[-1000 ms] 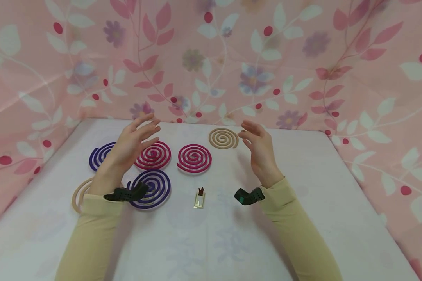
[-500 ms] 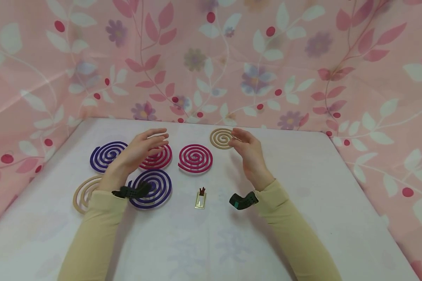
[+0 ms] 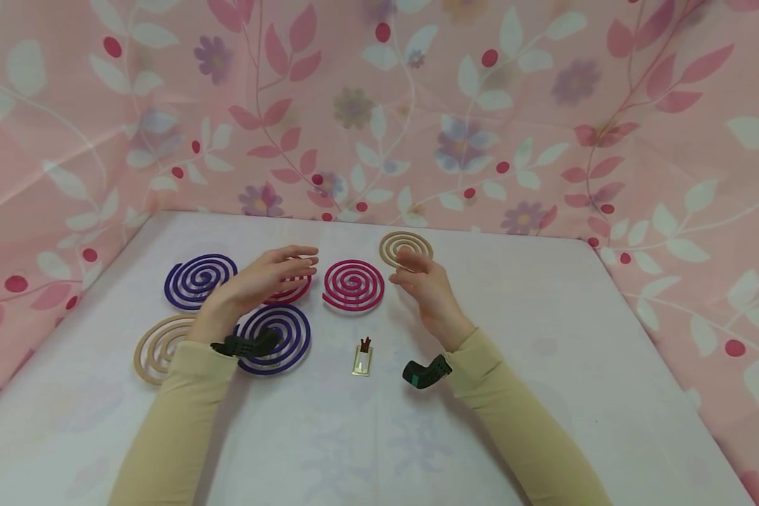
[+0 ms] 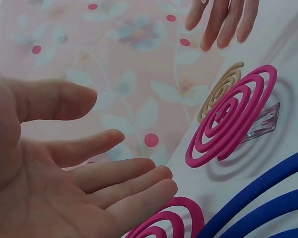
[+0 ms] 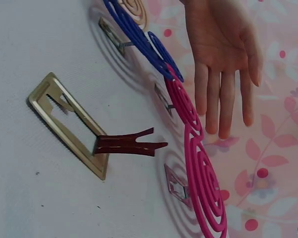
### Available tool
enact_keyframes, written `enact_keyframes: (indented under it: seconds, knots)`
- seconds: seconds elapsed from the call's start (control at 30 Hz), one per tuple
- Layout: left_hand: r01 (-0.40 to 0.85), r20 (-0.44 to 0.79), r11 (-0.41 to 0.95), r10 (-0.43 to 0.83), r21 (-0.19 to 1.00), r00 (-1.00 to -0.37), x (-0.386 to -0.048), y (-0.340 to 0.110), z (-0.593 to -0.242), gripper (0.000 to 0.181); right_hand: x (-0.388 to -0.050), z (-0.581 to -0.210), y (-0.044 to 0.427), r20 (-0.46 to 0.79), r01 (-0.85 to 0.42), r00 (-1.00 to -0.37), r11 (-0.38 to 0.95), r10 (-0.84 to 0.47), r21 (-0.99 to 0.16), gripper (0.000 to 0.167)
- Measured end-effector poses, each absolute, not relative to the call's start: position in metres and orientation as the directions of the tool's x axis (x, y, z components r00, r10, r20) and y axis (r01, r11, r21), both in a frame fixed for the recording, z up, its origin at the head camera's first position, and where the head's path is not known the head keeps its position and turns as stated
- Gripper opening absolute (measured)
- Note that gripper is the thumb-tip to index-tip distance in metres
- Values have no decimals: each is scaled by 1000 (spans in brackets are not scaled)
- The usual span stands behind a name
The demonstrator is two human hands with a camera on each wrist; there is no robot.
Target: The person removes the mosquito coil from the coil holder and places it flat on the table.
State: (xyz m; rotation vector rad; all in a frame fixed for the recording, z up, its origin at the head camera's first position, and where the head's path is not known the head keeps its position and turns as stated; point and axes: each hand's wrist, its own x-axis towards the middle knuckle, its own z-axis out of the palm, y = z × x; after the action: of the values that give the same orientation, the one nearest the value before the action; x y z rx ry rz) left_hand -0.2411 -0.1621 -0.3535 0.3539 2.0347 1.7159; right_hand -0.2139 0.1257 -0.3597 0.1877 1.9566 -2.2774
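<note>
My left hand (image 3: pixel 256 284) hovers with fingers extended, palm facing inward, and holds nothing. It partly covers a pink mosquito coil (image 3: pixel 300 289). Across from it my right hand (image 3: pixel 430 295) hangs in the air with loosely bent fingers, also holding nothing, its fingertips over the near part of a tan coil (image 3: pixel 405 246). Between the hands lies another pink coil (image 3: pixel 353 283), propped on a small metal stand in the wrist views. Nearer to me sits a bare metal coil stand (image 5: pixel 64 137) with a dark reddish-brown upright prong (image 5: pixel 126 145). Neither hand touches anything.
On the left are two blue-purple coils, one behind (image 3: pixel 205 277) and one in front (image 3: pixel 296 341), and a tan coil (image 3: pixel 139 351) partly behind the left forearm. A white cloth (image 3: pixel 379 436) covers the table. Pink floral fabric (image 3: pixel 379 126) hangs around it.
Both hands have moved inward toward each other and slightly down. The left hand uncovers more of the rear purple coil; the right hand now overlaps the far tan coil. The coils stay in place.
</note>
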Motion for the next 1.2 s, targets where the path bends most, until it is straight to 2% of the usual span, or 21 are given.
enact_keyframes:
  seconds: [0.27, 0.5, 1.2]
  knots:
    - [-131, -223, 215, 493, 968, -841, -241, -157, -356, 49, -215, -371, 119, -220, 230, -972, -153, -77, -961, 57]
    - [-127, -212, 194, 521, 973, -827, -240, -153, -360, 49, -216, -380, 117, -238, 251, -965, -128, -108, -960, 59]
    - [-159, -269, 249, 506, 955, -820, -240, -144, -370, 52, -218, -393, 117, -269, 286, -955, -151, -123, -946, 58]
